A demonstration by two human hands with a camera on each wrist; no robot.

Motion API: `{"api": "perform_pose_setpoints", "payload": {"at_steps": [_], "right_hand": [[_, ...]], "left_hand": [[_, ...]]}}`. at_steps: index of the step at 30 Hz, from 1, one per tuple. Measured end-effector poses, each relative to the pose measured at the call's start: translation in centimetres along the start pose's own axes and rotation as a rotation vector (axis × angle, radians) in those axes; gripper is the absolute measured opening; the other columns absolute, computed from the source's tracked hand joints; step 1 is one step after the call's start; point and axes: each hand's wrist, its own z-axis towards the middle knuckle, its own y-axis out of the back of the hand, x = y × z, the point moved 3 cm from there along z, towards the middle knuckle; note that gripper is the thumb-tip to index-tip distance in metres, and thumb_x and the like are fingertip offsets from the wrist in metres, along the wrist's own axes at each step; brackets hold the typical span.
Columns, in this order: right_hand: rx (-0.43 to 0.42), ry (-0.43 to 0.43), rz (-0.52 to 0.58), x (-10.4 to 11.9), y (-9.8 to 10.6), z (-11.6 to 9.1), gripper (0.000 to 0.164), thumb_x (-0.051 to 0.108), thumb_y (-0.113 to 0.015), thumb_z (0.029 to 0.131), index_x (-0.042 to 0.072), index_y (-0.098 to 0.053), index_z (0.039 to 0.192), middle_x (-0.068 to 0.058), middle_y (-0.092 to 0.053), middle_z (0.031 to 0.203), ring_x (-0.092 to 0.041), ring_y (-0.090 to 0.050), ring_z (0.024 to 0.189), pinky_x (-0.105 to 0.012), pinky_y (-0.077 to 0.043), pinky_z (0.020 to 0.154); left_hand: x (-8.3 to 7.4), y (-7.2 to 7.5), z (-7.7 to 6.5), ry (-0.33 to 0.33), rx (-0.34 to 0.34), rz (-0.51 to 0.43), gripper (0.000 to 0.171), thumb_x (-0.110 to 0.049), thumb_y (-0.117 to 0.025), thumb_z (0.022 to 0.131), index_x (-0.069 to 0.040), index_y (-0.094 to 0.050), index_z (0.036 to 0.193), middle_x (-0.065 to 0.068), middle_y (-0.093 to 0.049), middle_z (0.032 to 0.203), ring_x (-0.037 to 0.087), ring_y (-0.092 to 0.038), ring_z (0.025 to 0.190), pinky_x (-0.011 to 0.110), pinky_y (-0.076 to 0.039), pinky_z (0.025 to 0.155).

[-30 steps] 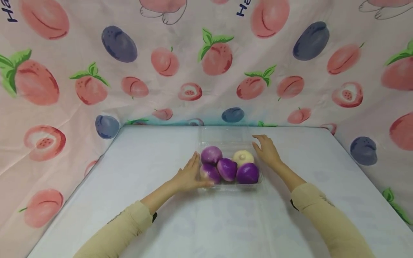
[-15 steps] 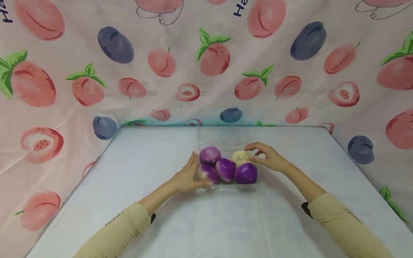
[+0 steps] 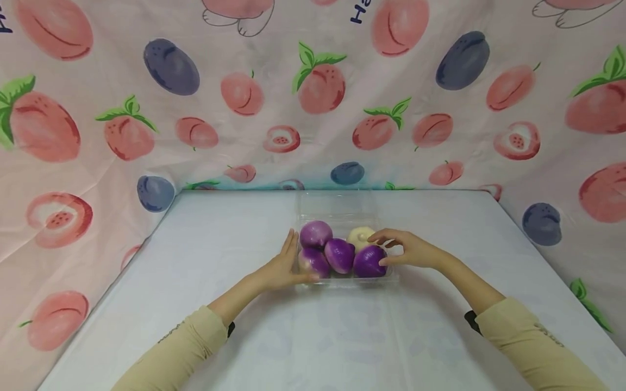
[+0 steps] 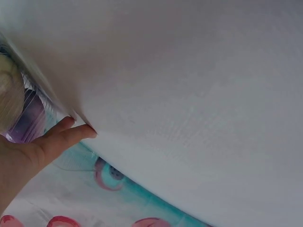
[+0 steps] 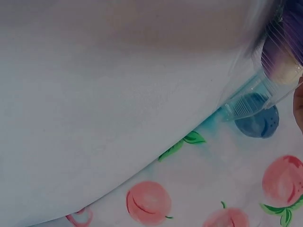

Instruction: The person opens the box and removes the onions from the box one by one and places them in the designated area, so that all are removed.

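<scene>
A clear plastic clamshell box [image 3: 342, 280] sits on the table with its lid [image 3: 336, 203] folded back. Several onions lie in it: a light purple onion [image 3: 315, 234] at back left, a purple-and-white onion [image 3: 313, 262] at front left, a purple onion [image 3: 339, 255] in the middle, a dark purple onion [image 3: 368, 263] at front right and a pale onion [image 3: 360, 236] at back right. My left hand [image 3: 281, 270] rests along the box's left side, fingers straight, thumb at the front rim. My right hand [image 3: 408, 250] reaches over the right side, fingertips at the pale onion, thumb at the dark purple one.
The box stands on a white-covered table [image 3: 235, 217]. Behind and at both sides hangs a fruit-printed cloth [image 3: 274, 49]. In the right wrist view only the box's corner [image 5: 246, 104] and a sliver of the hand show.
My right hand has come in from beside the box to the pale onion, then shifted forward to the dark purple one. The left hand stays at the box's left side.
</scene>
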Motion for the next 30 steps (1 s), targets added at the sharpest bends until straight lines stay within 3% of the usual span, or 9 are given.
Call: {"api": "perform_pose_setpoints", "payload": {"at_steps": [8, 13, 20, 27, 30], "right_hand": [[0.020, 0.027, -0.033, 0.13, -0.13, 0.17, 0.050, 0.015, -0.074, 0.081, 0.002, -0.053, 0.125, -0.013, -0.058, 0.123, -0.028, -0.055, 0.108, -0.044, -0.050, 0.091], [0.061, -0.015, -0.043, 0.17, -0.13, 0.28, 0.052, 0.017, -0.073, 0.082, 0.003, -0.051, 0.127, -0.014, -0.056, 0.123, -0.031, -0.053, 0.109, -0.049, -0.048, 0.092], [0.123, -0.053, -0.074, 0.53, -0.15, 0.48, 0.056, 0.023, -0.073, 0.082, 0.004, -0.051, 0.130, -0.015, -0.052, 0.124, -0.029, -0.051, 0.109, -0.045, -0.048, 0.089], [0.159, -0.100, -0.052, 0.40, -0.40, 0.68, 0.053, 0.025, -0.075, 0.080, 0.007, -0.051, 0.124, -0.011, -0.050, 0.116, -0.023, -0.049, 0.104, -0.042, -0.046, 0.084], [0.160, -0.083, -0.035, 0.39, -0.43, 0.66, 0.053, 0.023, -0.075, 0.081, 0.005, -0.050, 0.123, -0.013, -0.053, 0.118, -0.027, -0.051, 0.106, -0.046, -0.047, 0.088]], "left_hand": [[-0.08, 0.20, 0.02, -0.004, 0.003, -0.005, 0.123, -0.063, -0.065, 0.076, -0.002, 0.015, 0.147, 0.018, 0.023, 0.155, 0.042, -0.010, 0.142, 0.049, -0.020, 0.115], [-0.20, 0.28, 0.01, -0.003, 0.009, -0.023, 0.123, -0.063, -0.065, 0.076, -0.004, 0.016, 0.147, 0.016, 0.024, 0.155, 0.040, -0.006, 0.143, 0.050, -0.018, 0.115], [-0.13, 0.27, -0.19, -0.013, 0.005, -0.039, 0.124, -0.065, -0.064, 0.076, -0.001, 0.014, 0.147, 0.018, 0.024, 0.154, 0.043, -0.013, 0.142, 0.051, -0.022, 0.114], [-0.04, 0.09, -0.32, -0.017, 0.008, -0.037, 0.123, -0.063, -0.065, 0.077, -0.001, 0.014, 0.148, 0.018, 0.023, 0.155, 0.041, -0.010, 0.143, 0.050, -0.022, 0.114], [-0.07, 0.09, -0.26, -0.021, 0.009, -0.027, 0.123, -0.063, -0.065, 0.077, -0.001, 0.013, 0.148, 0.018, 0.022, 0.155, 0.042, -0.013, 0.142, 0.049, -0.024, 0.114]]}}
